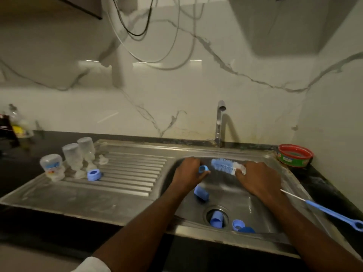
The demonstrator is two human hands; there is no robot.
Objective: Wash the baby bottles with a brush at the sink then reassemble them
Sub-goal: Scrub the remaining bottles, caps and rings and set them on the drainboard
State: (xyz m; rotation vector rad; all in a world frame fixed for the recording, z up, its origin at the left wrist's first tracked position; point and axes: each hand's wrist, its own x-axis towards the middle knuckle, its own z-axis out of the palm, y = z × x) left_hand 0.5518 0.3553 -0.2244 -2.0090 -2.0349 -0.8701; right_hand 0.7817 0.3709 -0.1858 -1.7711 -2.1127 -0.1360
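Blue plastic marks the small ring that the left hand grips with curled fingers over the sink, close to the thin stream of water falling from the tap. Just right of the ring, the right hand clasps the bottle brush near its blue and white bristles, which point toward the ring without clearly touching it; the brush's long blue handle runs out behind the wrist over the sink's right rim.

Lower in the sink lie more blue parts: one cap on the basin floor nearer the person than the ring, another cap sitting in the drain, and a second ring by the front wall with a further blue piece just beside it.

Left of the sink, on the ridged draining board, three clear bottles stand upside down in a group, with clear teats beside them and one more blue ring at their right.

Right of the sink, a red-rimmed round tub sits on the dark table against the marble wall.
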